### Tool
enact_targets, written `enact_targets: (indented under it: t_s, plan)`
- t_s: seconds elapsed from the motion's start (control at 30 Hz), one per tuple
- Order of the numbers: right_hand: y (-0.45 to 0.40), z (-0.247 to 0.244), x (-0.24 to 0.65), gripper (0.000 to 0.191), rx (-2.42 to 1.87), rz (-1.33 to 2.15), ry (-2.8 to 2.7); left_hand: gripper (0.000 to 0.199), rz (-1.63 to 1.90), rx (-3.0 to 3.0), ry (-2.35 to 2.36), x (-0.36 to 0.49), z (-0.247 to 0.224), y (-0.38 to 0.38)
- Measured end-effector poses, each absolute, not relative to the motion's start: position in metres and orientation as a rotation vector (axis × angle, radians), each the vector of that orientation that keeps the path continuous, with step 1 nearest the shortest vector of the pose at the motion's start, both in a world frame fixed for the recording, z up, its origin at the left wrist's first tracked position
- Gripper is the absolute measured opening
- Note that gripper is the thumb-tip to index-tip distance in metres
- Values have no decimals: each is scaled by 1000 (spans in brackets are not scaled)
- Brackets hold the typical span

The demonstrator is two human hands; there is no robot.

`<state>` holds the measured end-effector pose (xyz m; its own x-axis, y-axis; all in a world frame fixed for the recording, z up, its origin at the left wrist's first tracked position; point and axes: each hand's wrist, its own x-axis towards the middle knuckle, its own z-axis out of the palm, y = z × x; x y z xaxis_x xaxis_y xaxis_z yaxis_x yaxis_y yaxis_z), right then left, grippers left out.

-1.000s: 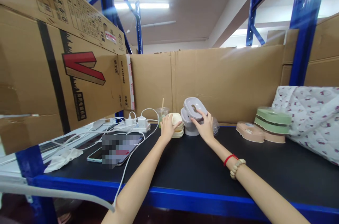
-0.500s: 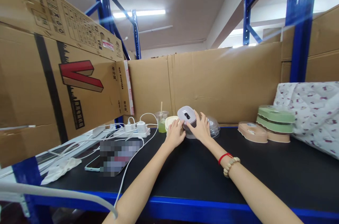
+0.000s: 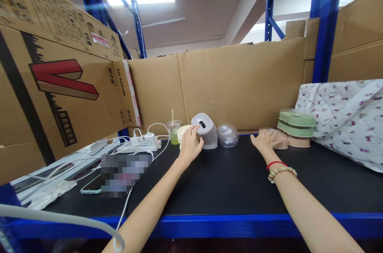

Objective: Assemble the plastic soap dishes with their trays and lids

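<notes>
My left hand (image 3: 190,144) is at the middle of the black surface, fingers apart and bent, between a cream-coloured container (image 3: 181,130) and a grey-white container (image 3: 210,135). Its fingertips reach the grey container's left edge; the palm side is hidden. That container has a sloped pale top with a dark oval opening. To the right, my right hand (image 3: 263,141) stretches out with the thumb spread, in front of a pinkish-beige tray-like piece (image 3: 279,140) and covering part of it. Whether it touches the piece I cannot tell. Clear plastic domed pieces (image 3: 228,135) lie between my hands.
Green lidded trays (image 3: 297,118) are stacked on beige ones at the right, beside a patterned white cloth (image 3: 344,121). A cup of green drink (image 3: 174,133), a white power strip (image 3: 140,147), cables and a phone (image 3: 92,184) are at the left. Cardboard (image 3: 233,85) walls the back.
My right hand has left the grey-white container and moved right to the beige tray-like piece. My left hand stays beside the containers. The view has shifted slightly to the right.
</notes>
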<state>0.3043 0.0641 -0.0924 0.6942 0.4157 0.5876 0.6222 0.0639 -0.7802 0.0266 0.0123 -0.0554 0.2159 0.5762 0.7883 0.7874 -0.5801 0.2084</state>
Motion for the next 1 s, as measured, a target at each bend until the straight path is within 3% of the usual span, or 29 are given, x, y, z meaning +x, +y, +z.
enact_targets:
  t_s: [0.1,0.27,0.5,0.63,0.83,1.0]
  plan:
    - [56,-87,303,49,-1705,-221,-1002,39,-1290,-2263,-1169,31,-56,9]
    - [37,-69,289,61,-2101,-155,-961,33,-1250,-2298,-965,35,-59,7]
    - [19,-63,284,52,-2081,18,-802,30,-1282,-2298,-870,39,-58,2]
    - [14,-52,280,50,-1934,76,-750,26,-1447,-2367,-873,44,-56,0]
    - [19,-31,260,54,-1458,83,-698,17,-1983,-2423,-982,50,-53,0]
    - [28,-29,226,54,-1028,-127,-801,18,-2452,-2435,-1132,53,-45,-6]
